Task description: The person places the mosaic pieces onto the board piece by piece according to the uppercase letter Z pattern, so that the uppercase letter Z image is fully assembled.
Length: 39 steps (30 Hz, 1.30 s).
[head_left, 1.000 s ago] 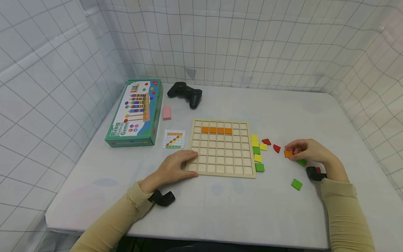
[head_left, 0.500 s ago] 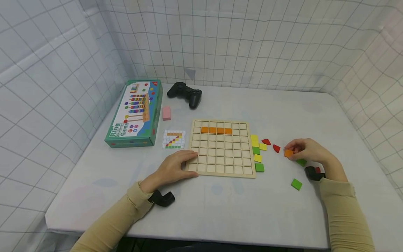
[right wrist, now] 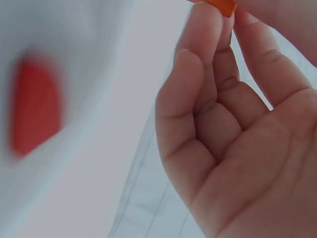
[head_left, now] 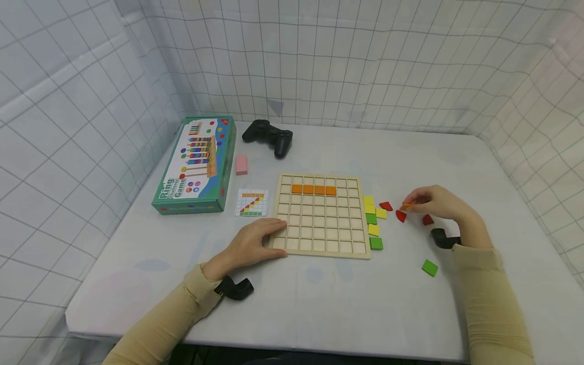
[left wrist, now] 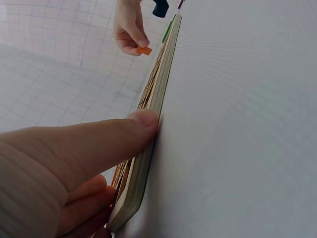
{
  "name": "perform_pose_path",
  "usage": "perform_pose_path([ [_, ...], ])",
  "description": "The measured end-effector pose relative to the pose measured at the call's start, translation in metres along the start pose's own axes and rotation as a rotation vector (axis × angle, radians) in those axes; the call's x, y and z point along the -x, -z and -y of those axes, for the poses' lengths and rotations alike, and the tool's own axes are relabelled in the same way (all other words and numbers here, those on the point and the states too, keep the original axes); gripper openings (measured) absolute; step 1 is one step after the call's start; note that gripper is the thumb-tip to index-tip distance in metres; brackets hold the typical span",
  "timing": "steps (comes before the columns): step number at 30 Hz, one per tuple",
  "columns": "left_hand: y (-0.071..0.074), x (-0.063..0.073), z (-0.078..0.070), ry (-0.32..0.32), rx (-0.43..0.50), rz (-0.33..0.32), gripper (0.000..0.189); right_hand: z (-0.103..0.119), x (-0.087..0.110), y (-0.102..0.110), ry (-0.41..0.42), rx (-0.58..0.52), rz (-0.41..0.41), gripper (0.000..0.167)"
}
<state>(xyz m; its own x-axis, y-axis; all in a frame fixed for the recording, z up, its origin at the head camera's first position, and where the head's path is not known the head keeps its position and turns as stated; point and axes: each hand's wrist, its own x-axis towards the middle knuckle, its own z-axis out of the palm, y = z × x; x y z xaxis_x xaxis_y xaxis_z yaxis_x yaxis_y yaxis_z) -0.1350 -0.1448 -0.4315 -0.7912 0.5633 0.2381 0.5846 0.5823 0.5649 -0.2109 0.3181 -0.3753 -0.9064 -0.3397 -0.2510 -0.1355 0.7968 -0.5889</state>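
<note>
The wooden grid board (head_left: 319,243) lies flat on the table, with a short row of orange square tiles (head_left: 308,189) set near its top. My left hand (head_left: 248,243) holds the board's near left corner; in the left wrist view the thumb (left wrist: 143,121) lies along its edge and the other fingers are curled at its side. My right hand (head_left: 438,203) is raised right of the board, pinching an orange square tile (left wrist: 144,50) between thumb and fingers. Just below that tile lies a red quarter-round piece (head_left: 401,216), with another red piece (head_left: 427,219) under the hand.
Yellow tiles (head_left: 368,201) and green tiles (head_left: 376,243) lie along the board's right edge. A lone green tile (head_left: 430,267) lies nearer me. A pattern card (head_left: 252,203), a pink block (head_left: 241,165), a game box (head_left: 196,162) and a black game controller (head_left: 268,137) stand left and behind.
My right hand has lifted the orange tile and moved up and left with it, uncovering a red piece. My left hand and the board have stayed in place.
</note>
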Motion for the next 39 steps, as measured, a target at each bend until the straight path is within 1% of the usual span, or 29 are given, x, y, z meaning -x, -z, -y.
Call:
perform_pose_path([
  [4, 0.000, 0.000, 0.000, 0.003, 0.002, 0.000, 0.068, 0.022, -0.014, 0.001, 0.030, -0.001, -0.012, 0.026],
  [7, 0.000, 0.000, 0.000, -0.001, -0.001, 0.000, 0.068, 0.038, -0.025, -0.001, 0.059, -0.022, -0.010, 0.029],
  [11, 0.001, 0.000, 0.000, -0.011, -0.006, -0.006, 0.068, 0.055, -0.043, -0.007, 0.086, -0.059, -0.016, 0.027],
  [17, 0.000, 0.000, 0.001, -0.010, -0.006, -0.012, 0.068, 0.074, -0.072, -0.023, 0.079, -0.112, -0.038, 0.024],
  [20, 0.000, 0.000, 0.001, -0.006, -0.006, -0.009, 0.067, 0.082, -0.082, -0.031, 0.073, -0.129, -0.044, 0.023],
  [25, 0.000, 0.000, 0.000, -0.001, -0.003, -0.006, 0.067, 0.090, -0.094, -0.042, 0.069, -0.150, -0.041, 0.022],
  [30, 0.000, 0.000, 0.000, 0.001, 0.000, -0.005, 0.066, 0.091, -0.101, -0.048, 0.049, -0.137, -0.024, 0.023],
  [34, -0.001, 0.000, 0.000, -0.008, -0.001, -0.005, 0.067, 0.088, -0.104, -0.051, 0.012, -0.126, -0.004, 0.024],
  [39, 0.000, 0.000, 0.000, -0.011, -0.003, -0.005, 0.067, 0.088, -0.103, -0.050, -0.011, -0.120, 0.006, 0.026],
])
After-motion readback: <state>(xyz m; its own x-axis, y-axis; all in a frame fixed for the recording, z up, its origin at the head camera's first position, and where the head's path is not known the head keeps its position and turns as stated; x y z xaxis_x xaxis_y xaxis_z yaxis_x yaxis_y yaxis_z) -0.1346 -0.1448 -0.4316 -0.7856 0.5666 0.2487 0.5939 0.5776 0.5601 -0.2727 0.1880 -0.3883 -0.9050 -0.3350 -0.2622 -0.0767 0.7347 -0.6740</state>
